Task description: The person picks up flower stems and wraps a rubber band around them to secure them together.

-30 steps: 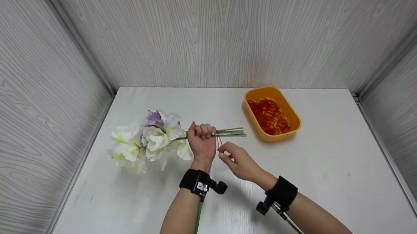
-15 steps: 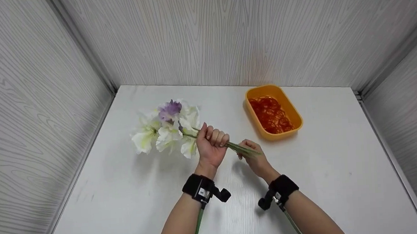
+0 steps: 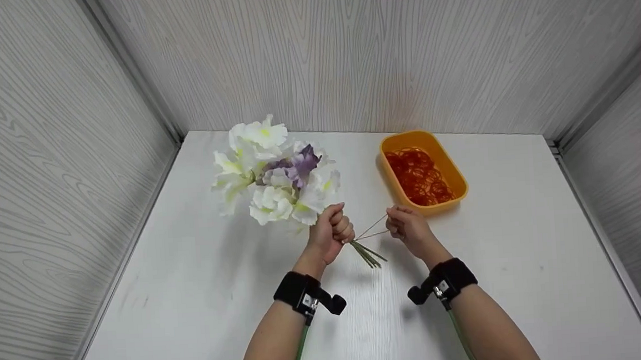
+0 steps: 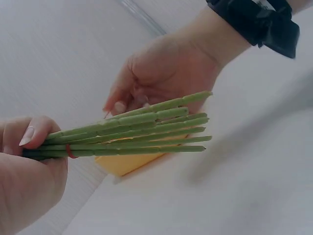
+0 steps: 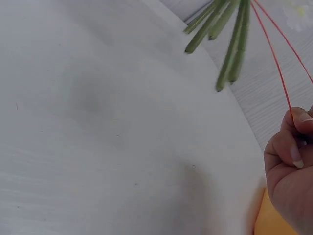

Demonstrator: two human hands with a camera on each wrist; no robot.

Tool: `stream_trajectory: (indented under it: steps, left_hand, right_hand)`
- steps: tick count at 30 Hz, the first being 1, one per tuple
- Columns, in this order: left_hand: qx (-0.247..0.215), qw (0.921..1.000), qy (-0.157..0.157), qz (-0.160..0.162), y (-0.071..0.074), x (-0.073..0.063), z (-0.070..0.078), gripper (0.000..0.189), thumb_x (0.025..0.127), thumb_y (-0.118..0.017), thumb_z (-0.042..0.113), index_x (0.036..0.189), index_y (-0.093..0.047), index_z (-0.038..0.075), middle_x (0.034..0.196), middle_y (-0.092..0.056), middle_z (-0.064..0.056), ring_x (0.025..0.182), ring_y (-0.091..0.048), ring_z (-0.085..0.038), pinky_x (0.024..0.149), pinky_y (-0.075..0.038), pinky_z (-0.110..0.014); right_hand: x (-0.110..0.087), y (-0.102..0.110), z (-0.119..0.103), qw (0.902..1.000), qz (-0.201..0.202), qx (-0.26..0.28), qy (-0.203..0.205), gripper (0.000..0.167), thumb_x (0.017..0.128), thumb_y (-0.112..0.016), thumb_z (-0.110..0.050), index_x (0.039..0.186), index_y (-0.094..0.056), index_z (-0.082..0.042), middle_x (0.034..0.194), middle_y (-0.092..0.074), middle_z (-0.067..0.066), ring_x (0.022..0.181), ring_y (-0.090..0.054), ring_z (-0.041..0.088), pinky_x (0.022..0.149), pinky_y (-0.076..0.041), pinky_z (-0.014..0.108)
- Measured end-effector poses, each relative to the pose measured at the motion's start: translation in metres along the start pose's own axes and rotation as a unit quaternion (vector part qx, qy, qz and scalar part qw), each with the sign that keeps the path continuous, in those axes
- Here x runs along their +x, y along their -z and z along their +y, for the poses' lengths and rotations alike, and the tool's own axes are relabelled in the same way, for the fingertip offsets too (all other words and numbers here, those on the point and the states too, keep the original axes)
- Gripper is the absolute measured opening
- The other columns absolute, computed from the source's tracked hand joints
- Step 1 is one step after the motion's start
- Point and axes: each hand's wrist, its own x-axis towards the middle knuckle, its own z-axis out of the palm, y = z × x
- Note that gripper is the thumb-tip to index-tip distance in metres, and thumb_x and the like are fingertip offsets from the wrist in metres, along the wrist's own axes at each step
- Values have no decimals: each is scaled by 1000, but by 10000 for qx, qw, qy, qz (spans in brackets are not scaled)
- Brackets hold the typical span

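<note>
1. The left hand (image 3: 332, 232), fingers wrapped tight, grips the green stems (image 4: 146, 123) of artificial irises (image 3: 276, 177) above the white table (image 3: 195, 321).
2. The right hand (image 3: 410, 230), fingers curled, pinches a red rubber band (image 4: 70, 151) (looped around the stems, stretched taut).
3. Just beyond it, an orange tub (image 3: 448, 164) holds loose rubber bands (image 3: 417, 177).

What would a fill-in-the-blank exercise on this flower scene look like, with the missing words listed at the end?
1. The person's left grip holds the bunch of flowers by the green ____.
2. The right grip stretches a thin band coloured ____.
3. Unlike the white petals, the middle petals are ____.
4. Of the two, the ____ grip is nearer the orange tub of loose bands.

Missing words: stems; red; purple; right.
</note>
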Motion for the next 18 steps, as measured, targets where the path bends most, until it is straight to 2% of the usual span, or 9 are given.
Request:
stream_trajectory:
  steps: [2,5,7,9,11,12,14,16,18]
  left_hand:
    - [479,9984,-130,262,6,1,-2,48,105,-36,18,58,-27,19,48,-25,9,43,-21,-6,49,-21,-25]
    - [1141,9911,-420,551,18,2,-8,38,106,-34,10,69,-35,18,50,-27,8,46,-23,-7,51,-25,-25]
    - [1601,9833,-651,578,27,1,-13,34,104,-33,3,72,-34,14,55,-27,4,50,-24,-9,54,-29,-26]
    - [1927,9751,-1004,450,35,1,-16,34,99,-36,-6,70,-31,10,58,-24,-1,54,-25,-13,56,-32,-27]
    - [1799,9722,-1496,-45,68,17,-35,35,96,-46,-3,66,-33,10,59,-29,0,55,-28,-12,56,-34,-26]
    - [1650,9738,-1561,-83,70,17,-35,30,95,-46,-3,69,-37,9,59,-28,-1,55,-27,-13,56,-33,-26]
    - [1375,9789,-1505,137,69,19,-32,25,101,-43,4,77,-40,10,57,-27,0,52,-27,-11,52,-31,-25]
    - [1045,9837,-1387,459,69,19,-27,29,106,-37,13,77,-41,14,55,-28,6,48,-27,-7,50,-31,-23]
    - [1025,9810,-1305,1002,42,1,-8,30,108,-30,17,79,-39,15,54,-23,5,48,-23,-9,50,-28,-24]
  right_hand:
    - [-2,-2,-5,9999,57,-116,67,30,98,-52,-7,69,-46,-9,62,-40,1,56,-36,13,52,-25,24]
    - [-7,-9,-13,9987,24,-463,204,29,97,-53,-8,68,-47,-9,62,-40,0,57,-37,14,53,-27,24]
    - [-10,-16,-18,9967,-74,-745,311,28,98,-53,-9,70,-48,-8,64,-40,1,59,-38,15,55,-29,25]
    - [-13,-22,-24,9951,-136,-884,427,29,99,-53,-10,70,-47,-8,65,-39,2,60,-38,15,56,-29,26]
    - [-14,-27,-32,9942,-159,-919,542,30,100,-52,-9,70,-46,-7,65,-39,3,60,-38,16,56,-29,26]
    - [-15,-29,-37,9938,-147,-917,606,30,100,-52,-9,71,-47,-6,65,-39,3,61,-38,16,57,-29,26]
    - [-15,-33,-48,9931,-123,-879,762,31,100,-51,-8,69,-45,-6,64,-38,3,60,-37,16,56,-27,26]
    - [-16,-35,-53,9891,-140,-1019,1052,32,99,-50,-5,68,-41,-1,63,-36,4,60,-35,16,57,-26,26]
    - [-18,-35,-52,9748,-280,-1601,1529,32,97,-49,0,66,-38,2,62,-35,3,59,-33,16,57,-25,26]
